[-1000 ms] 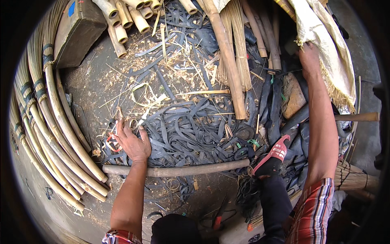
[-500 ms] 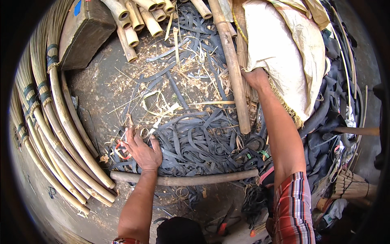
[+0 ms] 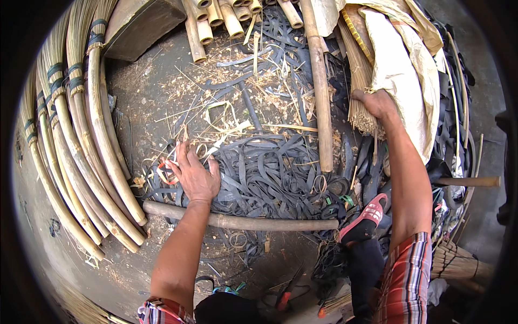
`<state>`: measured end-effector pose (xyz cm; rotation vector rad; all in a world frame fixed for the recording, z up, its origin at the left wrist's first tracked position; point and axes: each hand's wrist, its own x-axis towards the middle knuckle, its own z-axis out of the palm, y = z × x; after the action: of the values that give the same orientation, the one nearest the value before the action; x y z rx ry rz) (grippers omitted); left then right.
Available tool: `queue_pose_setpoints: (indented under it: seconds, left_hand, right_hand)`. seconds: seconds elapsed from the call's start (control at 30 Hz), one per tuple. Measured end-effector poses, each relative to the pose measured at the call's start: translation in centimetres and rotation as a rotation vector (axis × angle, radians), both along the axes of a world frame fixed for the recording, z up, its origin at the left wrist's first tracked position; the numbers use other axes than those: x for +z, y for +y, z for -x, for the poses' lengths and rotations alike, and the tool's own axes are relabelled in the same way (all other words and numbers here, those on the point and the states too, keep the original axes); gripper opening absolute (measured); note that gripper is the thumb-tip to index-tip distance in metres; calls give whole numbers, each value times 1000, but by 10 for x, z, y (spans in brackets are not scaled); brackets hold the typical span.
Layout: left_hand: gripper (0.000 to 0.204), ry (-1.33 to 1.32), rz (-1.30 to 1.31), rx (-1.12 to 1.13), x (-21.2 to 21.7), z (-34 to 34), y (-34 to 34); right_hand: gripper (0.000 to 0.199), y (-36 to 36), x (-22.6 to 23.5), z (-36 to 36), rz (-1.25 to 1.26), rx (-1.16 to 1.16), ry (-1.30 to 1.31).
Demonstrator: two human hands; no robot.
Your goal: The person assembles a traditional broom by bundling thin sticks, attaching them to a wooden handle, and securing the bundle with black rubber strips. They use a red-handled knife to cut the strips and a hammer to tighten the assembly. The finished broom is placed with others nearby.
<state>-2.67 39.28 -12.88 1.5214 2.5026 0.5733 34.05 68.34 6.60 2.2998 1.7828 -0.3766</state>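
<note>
While left hand rests flat on rubber strips, right hand grips straw bundle.

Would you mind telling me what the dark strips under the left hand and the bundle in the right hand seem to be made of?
Dark strips: probably rubber, matte black, limp, curling into loops. Bundle: thin, stiff, pale straw-coloured plant sticks, dry and unfinished, gripped near their cut ends by the right hand. The left hand lies flat on the strips.

Matt black rubber strips at 6 o'clock of rough bamboo poles; dry straw bundle, coarse woven sack.
</note>
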Motion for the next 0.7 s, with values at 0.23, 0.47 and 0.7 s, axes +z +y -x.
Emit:
queue_pose_setpoints:
  seconds: [0.23,0.47,0.7]
  left_hand:
    - [73,-122,38,-28,20,7,-7]
    - [66,-364,-296,-221,88,44,-104]
    - [44,-707,-4,-141,202,52,-286]
  right_hand:
    - [47,-164,67,-2,148,-286,963]
    - [62,-428,26,21,249,-443,1429]
    - [100,-636,146,-25,43,-257,1646]
